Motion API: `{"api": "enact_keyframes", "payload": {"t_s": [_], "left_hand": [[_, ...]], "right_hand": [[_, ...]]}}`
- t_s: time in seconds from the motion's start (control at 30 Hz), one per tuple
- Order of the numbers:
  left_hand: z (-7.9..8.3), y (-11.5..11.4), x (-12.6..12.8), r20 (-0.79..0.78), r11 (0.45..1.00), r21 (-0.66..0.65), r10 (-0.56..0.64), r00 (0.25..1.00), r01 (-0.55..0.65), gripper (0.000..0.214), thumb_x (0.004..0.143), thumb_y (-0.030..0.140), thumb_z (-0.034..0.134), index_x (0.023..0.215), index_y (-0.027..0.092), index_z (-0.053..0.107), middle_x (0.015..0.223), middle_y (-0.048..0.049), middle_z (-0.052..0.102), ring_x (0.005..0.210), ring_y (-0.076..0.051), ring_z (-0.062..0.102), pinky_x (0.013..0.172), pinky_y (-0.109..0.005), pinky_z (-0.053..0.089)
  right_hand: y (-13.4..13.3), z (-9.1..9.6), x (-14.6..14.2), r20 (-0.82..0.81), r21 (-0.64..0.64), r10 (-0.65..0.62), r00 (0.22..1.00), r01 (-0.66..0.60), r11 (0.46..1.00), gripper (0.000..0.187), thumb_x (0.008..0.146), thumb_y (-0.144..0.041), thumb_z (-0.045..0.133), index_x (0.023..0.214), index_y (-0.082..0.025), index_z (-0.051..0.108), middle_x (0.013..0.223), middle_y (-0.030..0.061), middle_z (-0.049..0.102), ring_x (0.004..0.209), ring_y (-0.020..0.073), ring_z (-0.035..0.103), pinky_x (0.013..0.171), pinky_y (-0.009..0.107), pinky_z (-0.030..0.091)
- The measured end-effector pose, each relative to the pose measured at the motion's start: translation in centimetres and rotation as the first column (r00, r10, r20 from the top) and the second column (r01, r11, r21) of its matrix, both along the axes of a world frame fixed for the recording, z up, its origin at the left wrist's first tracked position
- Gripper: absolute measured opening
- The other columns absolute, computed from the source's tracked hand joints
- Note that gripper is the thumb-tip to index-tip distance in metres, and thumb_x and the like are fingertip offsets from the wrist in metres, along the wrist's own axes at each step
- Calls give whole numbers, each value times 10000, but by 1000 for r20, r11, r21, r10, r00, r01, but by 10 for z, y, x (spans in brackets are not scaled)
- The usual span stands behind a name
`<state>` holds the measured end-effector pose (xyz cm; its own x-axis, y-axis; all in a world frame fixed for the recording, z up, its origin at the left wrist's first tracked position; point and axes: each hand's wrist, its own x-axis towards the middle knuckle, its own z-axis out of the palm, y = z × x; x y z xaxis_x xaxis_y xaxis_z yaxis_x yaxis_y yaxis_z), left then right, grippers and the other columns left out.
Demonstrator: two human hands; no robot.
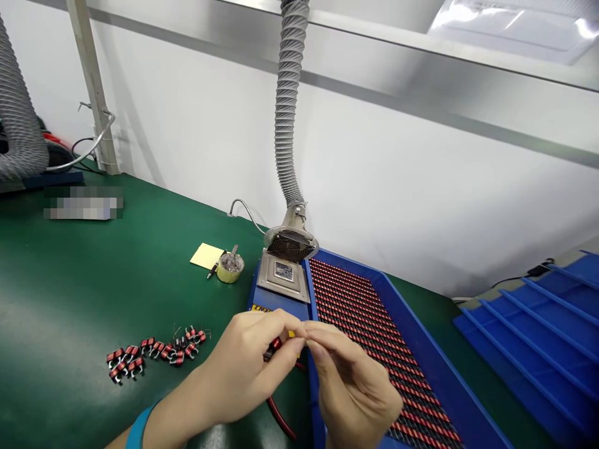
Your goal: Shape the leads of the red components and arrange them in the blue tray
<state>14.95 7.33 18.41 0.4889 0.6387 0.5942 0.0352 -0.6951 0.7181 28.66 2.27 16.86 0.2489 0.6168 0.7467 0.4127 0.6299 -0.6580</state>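
Observation:
My left hand (248,365), with a teal band at the wrist, is closed around a small red-and-black wire-wound coil (275,345), mostly hidden by the fingers. My right hand (358,386) is closed too, its thumb and forefinger pinched against my left fingertips. What lies in that pinch is too small to make out. Several similar coils (163,350), some with thin loose wires, lie in a loose row on the green table left of my hands. Beyond my hands stands a blue solder pot (283,293) with a square metal top and a shiny pool.
A blue tray (421,337) filled with rows of red-and-black coils lies at the right. Above the pot hangs a fume hood on a grey hose (286,106). A small round tin (230,268), a pen and yellow paper (206,255) lie left. Another blue tray (538,349) stands far right.

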Motion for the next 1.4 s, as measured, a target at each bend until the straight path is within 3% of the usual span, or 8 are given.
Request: {"api": "enact_keyframes", "payload": {"t_s": [0.1, 0.2, 0.3, 0.53, 0.97, 1.1, 1.27, 1.4], "left_hand": [[-2, 2, 2, -42, 945, 316, 104, 994, -85, 163, 923, 107, 439, 859, 167, 577, 713, 5, 671, 576, -120, 546, 572, -255, 367], [-3, 3, 3, -68, 897, 433, 131, 989, -89, 190, 909, 82, 431, 797, 155, 566, 622, 11, 631, 510, -119, 500, 529, -274, 321], [-2, 1, 2, -22, 958, 281, 70, 997, -61, 158, 918, 114, 458, 815, 170, 565, 677, 14, 646, 563, -111, 521, 579, -244, 371], [8, -1, -1, 62, 937, -317, -137, 989, 150, 149, 920, 222, 504, 785, 203, 565, 647, 65, 502, 609, -86, 466, 586, -185, 356], [4, 5, -6, 217, 837, -470, -200, 955, 282, 77, 906, 243, 536, 971, 239, 578, 763, 46, 512, 713, -98, 482, 659, -191, 394], [-2, 7, -3, 457, 742, -494, -221, 861, 453, 369, 921, 223, 521, 1262, 319, 421, 936, 25, 546, 825, -96, 541, 766, -198, 455], [-2, 6, 0, 371, 770, -538, -150, 917, 343, 449, 847, 228, 666, 1254, 320, 501, 1376, -21, 511, 1188, -150, 524, 929, -219, 444], [2, 11, -1, 362, 762, -561, -124, 924, 322, 311, 802, 160, 675, 1103, 232, 649, 1166, -43, 679, 1134, -180, 588, 963, -275, 461]], "right_hand": [[2, 2, -2, -77, -136, 4, 997, -15, 991, 138, 861, -147, 603, 789, -225, 692, 678, 13, 694, 616, 152, 638, 580, 244, 510], [4, 7, -3, -441, -300, 242, 865, -395, 868, 305, 910, -300, 541, 626, -193, 568, 419, -36, 516, 385, 112, 496, 407, 206, 401], [4, 10, 1, -584, -202, 363, 726, -563, 801, 367, 919, -345, 512, 589, -189, 551, 379, -33, 497, 347, 129, 508, 396, 230, 425], [2, 6, 5, -177, -87, 199, 964, -216, 972, 165, 803, -130, 694, 906, -256, 725, 810, 37, 741, 789, 204, 697, 712, 319, 565], [2, 10, 12, -433, -113, 100, 896, -164, 980, 120, 833, -228, 683, 718, -200, 668, 590, -14, 624, 607, 134, 631, 618, 241, 517], [8, 8, -6, -618, -153, 228, 752, -399, 904, 165, 820, -256, 686, 671, -205, 637, 571, -31, 560, 576, 123, 597, 590, 234, 521], [17, 3, -25, -840, -152, 223, 494, -609, 778, 184, 751, -306, 754, 921, -272, 693, 997, 28, 694, 883, 169, 669, 776, 302, 570], [22, -3, -30, -879, -172, 153, 452, -597, 783, 221, 661, -314, 825, 842, -264, 709, 901, 14, 710, 786, 170, 686, 761, 323, 583]]}}
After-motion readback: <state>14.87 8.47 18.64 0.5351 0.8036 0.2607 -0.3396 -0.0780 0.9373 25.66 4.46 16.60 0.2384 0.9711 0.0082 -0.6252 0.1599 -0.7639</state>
